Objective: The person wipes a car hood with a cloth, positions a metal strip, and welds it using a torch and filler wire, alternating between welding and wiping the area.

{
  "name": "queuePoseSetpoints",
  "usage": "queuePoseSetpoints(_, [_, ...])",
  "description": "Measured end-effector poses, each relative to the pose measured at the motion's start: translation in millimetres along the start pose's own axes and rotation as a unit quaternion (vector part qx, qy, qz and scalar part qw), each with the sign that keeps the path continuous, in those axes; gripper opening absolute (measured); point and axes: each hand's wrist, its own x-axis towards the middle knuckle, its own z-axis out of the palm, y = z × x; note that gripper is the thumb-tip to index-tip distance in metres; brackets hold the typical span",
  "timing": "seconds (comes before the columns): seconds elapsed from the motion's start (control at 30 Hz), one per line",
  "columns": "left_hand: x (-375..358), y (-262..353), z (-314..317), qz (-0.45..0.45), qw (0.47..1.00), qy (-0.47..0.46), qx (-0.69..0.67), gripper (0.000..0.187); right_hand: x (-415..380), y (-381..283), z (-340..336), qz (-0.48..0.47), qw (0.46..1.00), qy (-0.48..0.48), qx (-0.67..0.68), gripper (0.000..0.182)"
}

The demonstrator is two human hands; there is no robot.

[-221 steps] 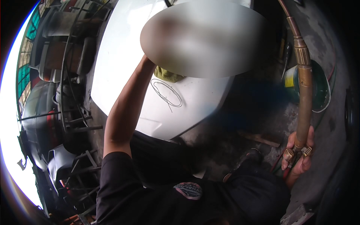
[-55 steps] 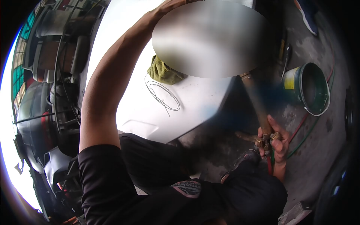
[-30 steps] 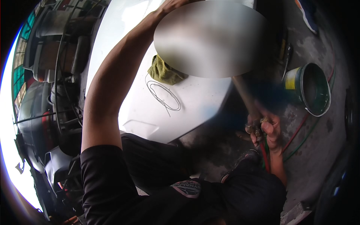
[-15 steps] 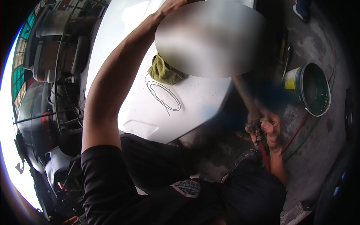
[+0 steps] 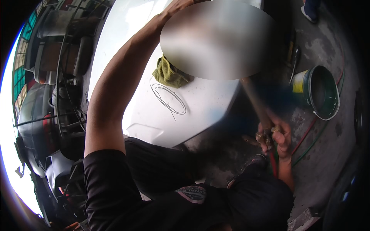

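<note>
My right hand (image 5: 280, 135) is closed around the base of a brass welding torch (image 5: 257, 106), by its valve knobs. The torch slants up and left towards the edge of a white car panel (image 5: 204, 104), and its tip is lost in a blurred patch. A red and a green hose (image 5: 274, 163) run down from the torch past my wrist. My left arm stretches up across the panel. My left hand (image 5: 178, 5) shows only partly at the top edge, its fingers hidden.
A green rag (image 5: 169, 75) and a loop of thin wire (image 5: 169, 99) lie on the panel. A green bucket (image 5: 322, 94) stands on the concrete floor at right, hoses trailing beside it. Metal frames and car parts crowd the left. Another person's shoe (image 5: 308, 10) shows top right.
Over the last half second my right hand and the torch have dropped slightly down and right. Earlier the torch stood upright at far right and my left arm was lower.
</note>
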Motion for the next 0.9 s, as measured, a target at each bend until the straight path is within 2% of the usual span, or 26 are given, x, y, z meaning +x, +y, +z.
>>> queuePoseSetpoints(0.1, [5,7,-6,-0.031,0.999,-0.034,-0.008,0.015,-36,-7,-15,-0.04,0.999,-0.027,0.003,0.066])
queuePoseSetpoints(0.17, [8,10,-5,-0.133,0.98,-0.098,-0.114,0.015,-68,-11,-25,-0.048,0.998,-0.032,-0.003,0.067])
queuePoseSetpoints(0.3, [10,-11,10,-0.081,0.993,-0.058,-0.056,0.014,-124,-29,-31,-0.046,0.997,0.064,-0.014,0.073])
queuePoseSetpoints(0.33, [11,-40,26,-0.173,0.929,-0.06,-0.323,0.014,-135,-33,-34,-0.048,0.995,0.091,-0.02,0.074])
queuePoseSetpoints(0.37, [12,-55,33,-0.25,0.786,-0.059,-0.562,0.013,-150,-35,-43,-0.04,0.991,0.118,-0.038,0.077])
queuePoseSetpoints(0.4, [15,-40,23,-0.249,0.787,-0.059,-0.561,0.013,-157,-35,-46,-0.042,0.992,0.117,-0.038,0.077])
queuePoseSetpoints(0.43, [15,-26,14,-0.194,0.89,-0.058,-0.408,0.013,-162,-34,-48,-0.066,0.987,0.145,-0.032,0.079])
queuePoseSetpoints(0.47, [15,-16,8,-0.133,0.96,-0.055,-0.24,0.012,-169,-31,-52,-0.09,0.98,0.173,-0.025,0.081])
queuePoseSetpoints(0.5, [15,-13,6,-0.132,0.96,-0.055,-0.239,0.012,-175,-30,-57,-0.099,0.979,0.178,-0.03,0.082])
queuePoseSetpoints(0.53, [15,-9,2,-0.154,0.938,-0.038,-0.309,0.016,-177,-31,-67,-0.1,0.979,0.177,-0.029,0.082])
queuePoseSetpoints(0.57, [14,-4,-1,-0.175,0.909,-0.021,-0.377,0.021,-177,-31,-76,-0.095,0.986,0.138,0.01,0.073])
queuePoseSetpoints(0.6, [17,0,-6,-0.174,0.91,-0.022,-0.376,0.021,-179,-30,-83,-0.089,0.99,0.099,0.049,0.068])
queuePoseSetpoints(0.63, [22,4,-11,-0.204,0.875,0.039,-0.438,0.026,-184,-28,-88,-0.091,0.99,0.099,0.049,0.068])
queuePoseSetpoints(0.67, [27,12,-19,-0.233,0.831,0.099,-0.495,0.032,-183,-32,-82,-0.105,0.987,0.108,0.048,0.069])
queuePoseSetpoints(0.7, [26,22,-30,-0.176,0.825,0.108,-0.526,0.052,-181,-38,-74,-0.119,0.985,0.117,0.048,0.07])
queuePoseSetpoints(0.73, [20,55,-41,-0.195,0.806,0.113,-0.548,0.06,-179,-44,-67,-0.134,0.982,0.125,0.047,0.073])
queuePoseSetpoints(0.77, [-4,44,-27,0.054,0.799,-0.023,-0.599,0.046,-177,-48,-61,-0.151,0.978,0.133,0.046,0.077])
queuePoseSetpoints(0.8, [-19,102,-16,0.028,0.933,0.03,-0.359,0.031,-176,-45,-59,-0.167,0.975,0.139,0.047,0.082])
queuePoseSetpoints(0.83, [-33,176,-13,-0.229,0.807,-0.025,-0.544,0.03,-179,-43,-65,-0.165,0.976,0.135,0.048,0.082])
queuePoseSetpoints(0.87, [-64,184,48,-0.127,0.851,-0.071,-0.505,0.032,-184,-40,-79,-0.13,0.983,0.109,0.075,0.083])
queuePoseSetpoints(0.9, [-90,231,76,-0.064,0.941,0.088,-0.319,0.032,-187,-38,-87,-0.096,0.987,0.085,0.101,0.084])
